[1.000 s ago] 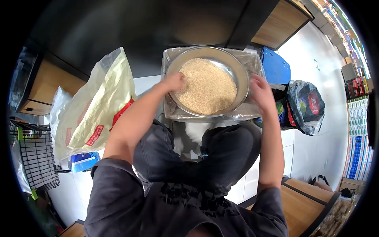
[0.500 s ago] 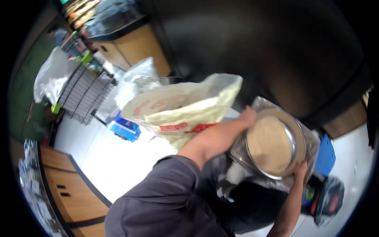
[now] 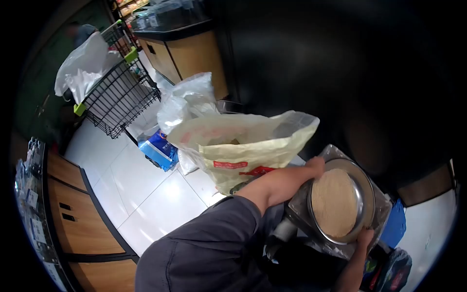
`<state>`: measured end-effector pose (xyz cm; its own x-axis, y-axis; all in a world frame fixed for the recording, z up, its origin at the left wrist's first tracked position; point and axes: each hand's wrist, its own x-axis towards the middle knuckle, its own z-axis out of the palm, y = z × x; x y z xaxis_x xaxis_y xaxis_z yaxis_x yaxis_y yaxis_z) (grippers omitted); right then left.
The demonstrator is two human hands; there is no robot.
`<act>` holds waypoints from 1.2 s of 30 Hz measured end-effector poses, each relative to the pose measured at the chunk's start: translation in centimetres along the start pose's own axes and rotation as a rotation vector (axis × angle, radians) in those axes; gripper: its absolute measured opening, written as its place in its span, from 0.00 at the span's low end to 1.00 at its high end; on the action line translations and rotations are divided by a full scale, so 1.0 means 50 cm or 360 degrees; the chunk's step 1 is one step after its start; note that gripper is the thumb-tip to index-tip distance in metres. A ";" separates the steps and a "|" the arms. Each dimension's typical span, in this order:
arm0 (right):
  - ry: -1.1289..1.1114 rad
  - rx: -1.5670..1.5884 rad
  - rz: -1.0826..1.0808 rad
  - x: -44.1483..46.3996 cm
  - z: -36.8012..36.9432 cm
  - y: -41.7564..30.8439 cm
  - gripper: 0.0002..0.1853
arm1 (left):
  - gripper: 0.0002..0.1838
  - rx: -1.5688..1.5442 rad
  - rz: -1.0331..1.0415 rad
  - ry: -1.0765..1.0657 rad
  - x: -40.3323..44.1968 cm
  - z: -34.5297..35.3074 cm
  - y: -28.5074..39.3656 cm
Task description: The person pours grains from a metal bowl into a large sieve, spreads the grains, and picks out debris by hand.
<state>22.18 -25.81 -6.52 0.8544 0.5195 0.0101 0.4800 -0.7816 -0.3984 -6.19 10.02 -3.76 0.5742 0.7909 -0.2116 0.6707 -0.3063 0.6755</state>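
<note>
A round steel pan (image 3: pixel 368 187) holds a smooth mass of tan, fine-grained material (image 3: pixel 333 203). Beneath it is a square container lined with clear plastic (image 3: pixel 302 207); whether the pan rests on it or hangs just above, I cannot tell. My left hand (image 3: pixel 317 167) is closed on the pan's upper left rim. On the lower right rim, my right hand (image 3: pixel 365 236) is closed too. Beside my left forearm stands a large pale yellow sack (image 3: pixel 253 151) with red print, its mouth open.
Behind the sack are white plastic bags (image 3: pixel 187 100) and a blue package (image 3: pixel 159 148) on the tiled floor. A wire shopping cart (image 3: pixel 119 95) stands at upper left, with a person beyond it. Wooden cabinets (image 3: pixel 87 219) line the left. A blue bag (image 3: pixel 393 224) lies right of the container.
The view has shifted, so the surroundings sit further right and mostly lower in the frame. Both hands keep their hold on the pan's rim. The tan material looks much the same.
</note>
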 end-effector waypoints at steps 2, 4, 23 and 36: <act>0.0107 0.0135 -0.0196 0.014 0.033 0.013 0.19 | 0.15 0.0009 0.0111 0.0111 0.011 -0.002 -0.005; 0.0083 0.0333 -0.0277 0.027 0.014 0.005 0.16 | 0.16 -0.0113 0.0202 0.0166 0.005 -0.034 0.002; 0.0047 0.0358 -0.0141 -0.073 -0.054 -0.176 0.20 | 0.17 -0.0520 0.0180 0.0397 -0.028 -0.158 -0.026; -0.0063 0.0328 0.0198 -0.132 -0.138 -0.214 0.18 | 0.14 -0.0189 0.0196 0.0056 -0.055 -0.186 0.012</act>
<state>12.75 -23.25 3.99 0.8940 0.4400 -0.0850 0.3173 -0.7555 -0.5731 -11.72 12.56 3.80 0.6304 0.7700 -0.0983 0.5349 -0.3391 0.7738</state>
